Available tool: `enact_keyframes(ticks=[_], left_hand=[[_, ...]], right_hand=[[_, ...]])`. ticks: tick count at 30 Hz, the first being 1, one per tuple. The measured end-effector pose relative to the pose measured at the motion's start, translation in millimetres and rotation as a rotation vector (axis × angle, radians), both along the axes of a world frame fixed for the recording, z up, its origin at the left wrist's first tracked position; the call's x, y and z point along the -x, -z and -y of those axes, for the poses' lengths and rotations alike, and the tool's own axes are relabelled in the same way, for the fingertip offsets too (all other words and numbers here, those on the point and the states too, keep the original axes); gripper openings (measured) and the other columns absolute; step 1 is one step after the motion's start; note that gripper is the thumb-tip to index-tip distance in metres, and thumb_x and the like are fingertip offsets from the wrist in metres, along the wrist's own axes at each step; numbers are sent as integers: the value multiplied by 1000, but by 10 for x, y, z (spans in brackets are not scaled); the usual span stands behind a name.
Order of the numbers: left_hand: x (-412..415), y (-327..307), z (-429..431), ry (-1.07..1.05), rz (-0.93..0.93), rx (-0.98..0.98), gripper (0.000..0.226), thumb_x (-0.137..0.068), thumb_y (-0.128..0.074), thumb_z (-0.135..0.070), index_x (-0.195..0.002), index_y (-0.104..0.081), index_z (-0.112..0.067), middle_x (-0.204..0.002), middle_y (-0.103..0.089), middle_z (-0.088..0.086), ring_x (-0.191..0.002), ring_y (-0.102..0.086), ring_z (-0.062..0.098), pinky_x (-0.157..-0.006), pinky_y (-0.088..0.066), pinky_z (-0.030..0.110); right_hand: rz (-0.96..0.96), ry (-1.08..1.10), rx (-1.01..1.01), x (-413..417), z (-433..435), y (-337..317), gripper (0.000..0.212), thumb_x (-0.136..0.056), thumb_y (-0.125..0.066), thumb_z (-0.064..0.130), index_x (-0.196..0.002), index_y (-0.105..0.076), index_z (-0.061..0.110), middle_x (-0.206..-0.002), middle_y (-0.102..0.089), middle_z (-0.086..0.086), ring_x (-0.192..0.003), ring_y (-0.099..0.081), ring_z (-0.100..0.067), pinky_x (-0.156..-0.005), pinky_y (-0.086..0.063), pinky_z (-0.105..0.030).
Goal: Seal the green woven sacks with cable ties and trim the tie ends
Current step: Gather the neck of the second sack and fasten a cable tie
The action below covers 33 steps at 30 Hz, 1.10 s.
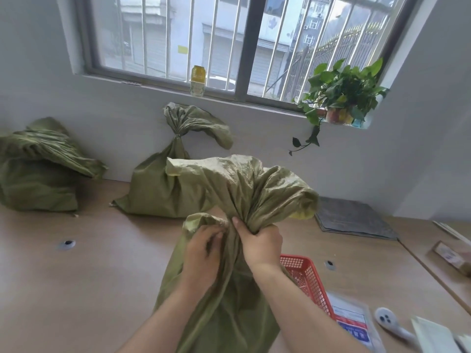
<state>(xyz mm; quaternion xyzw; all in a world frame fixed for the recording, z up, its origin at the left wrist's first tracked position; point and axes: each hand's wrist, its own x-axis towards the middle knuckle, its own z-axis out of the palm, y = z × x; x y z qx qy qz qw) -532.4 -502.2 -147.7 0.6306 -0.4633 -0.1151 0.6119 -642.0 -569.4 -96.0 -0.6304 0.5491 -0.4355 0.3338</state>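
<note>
Far left, one green woven sack (pixel 38 174) slumps on the wooden surface (pixel 89 276) against the wall, its mouth flopped over. Whether it is tied, we cannot tell. Right of it a second sack (pixel 158 189) leans on the wall under the window. Its neck is cinched by a dark band (pixel 177 135), too small for us to say what kind. On the sill above stands a yellow container (pixel 198 81).

In front of us, at the middle, is the third sack (pixel 229 301), upright and close to our body, with its neck gathered between both our hands. Our left hand (pixel 202 250) has its fingers curled inward, pinching a loose fold of the fabric at the left side of the neck. Our right hand (pixel 260 244), touching the left, is closed tight round the bunched neck with the thumb pointing up along it. The free mouth of the sack flares out above and to the right of this fist.

Just right of the sack, partly hidden behind our right forearm, sits a red mesh basket (pixel 308 278). Beside it lie a clear labelled packet (pixel 353 324) and a white object (pixel 387 319). Farther back lies a grey mat (pixel 354 217), and a leafy plant (pixel 341 93) stands on the sill.
</note>
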Motion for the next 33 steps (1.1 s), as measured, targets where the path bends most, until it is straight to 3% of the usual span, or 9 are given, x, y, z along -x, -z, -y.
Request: enact_keyframes(ticks=[6,13,16,20,22,24,26,28,33], left_hand=[[-18,-11,-11,-128,-166,110,8,-86,-82,-9,-82,-78,-15,-81,-76,-10,-81,-71,7,-78,-57,26],[50,-141,30,63,-560,223,18,-71,-89,-16,-73,-75,-5,-86,-75,-7,-85,-73,17,-84,-57,32],[63,-131,31,100,-503,226,14,-69,-91,-12,-76,-80,-5,-90,-76,-2,-88,-74,18,-87,-57,29],[76,-114,78,16,-200,209,12,-75,-88,0,-82,-83,-8,-90,-74,0,-87,-73,13,-83,-58,22],[31,-105,115,-103,-93,215,13,-76,-88,1,-81,-82,-10,-88,-73,-2,-84,-71,9,-80,-57,20],[-61,-83,163,-133,-134,239,16,-76,-87,2,-79,-81,-12,-85,-73,-2,-82,-72,12,-81,-58,27],[-124,-65,203,-74,-235,245,20,-77,-85,4,-78,-80,-15,-84,-74,-2,-81,-73,19,-80,-58,35],[-123,-59,216,-20,-304,252,21,-78,-84,6,-77,-79,-14,-84,-74,-1,-80,-72,19,-79,-56,32],[-55,-64,179,84,-449,309,17,-79,-82,8,-79,-78,-8,-89,-74,8,-85,-71,23,-82,-56,30]], right_hand=[[163,25,-15,-94,-89,10,44,-78,-90,41,-108,-78,11,-108,-78,1,-105,-72,-19,-100,-54,-32],[269,79,-92,-91,-36,48,55,-61,-99,46,-102,-80,16,-100,-79,8,-97,-74,-14,-96,-58,-37],[321,33,-163,-62,-9,73,52,-65,-97,43,-105,-77,17,-100,-77,12,-97,-73,-12,-97,-58,-34],[257,-111,-334,-3,21,-5,37,-84,-82,41,-108,-73,14,-101,-78,1,-94,-76,-19,-94,-61,-37],[383,-360,-533,73,37,-90,33,-95,-67,29,-112,-67,1,-111,-76,-14,-96,-77,-26,-92,-63,-45],[519,-651,-633,171,62,-178,28,-101,-46,11,-112,-61,-11,-120,-69,-23,-105,-72,-29,-95,-61,-49],[508,-788,-612,232,100,-235,31,-107,-36,2,-117,-59,-16,-127,-67,-27,-116,-68,-31,-98,-59,-51],[398,-767,-512,231,125,-285,29,-111,-39,6,-124,-61,-8,-129,-69,-23,-117,-71,-31,-94,-61,-48],[221,-600,-253,170,235,-299,17,-105,-56,5,-100,-71,12,-108,-73,-11,-96,-76,-22,-70,-65,-37]])
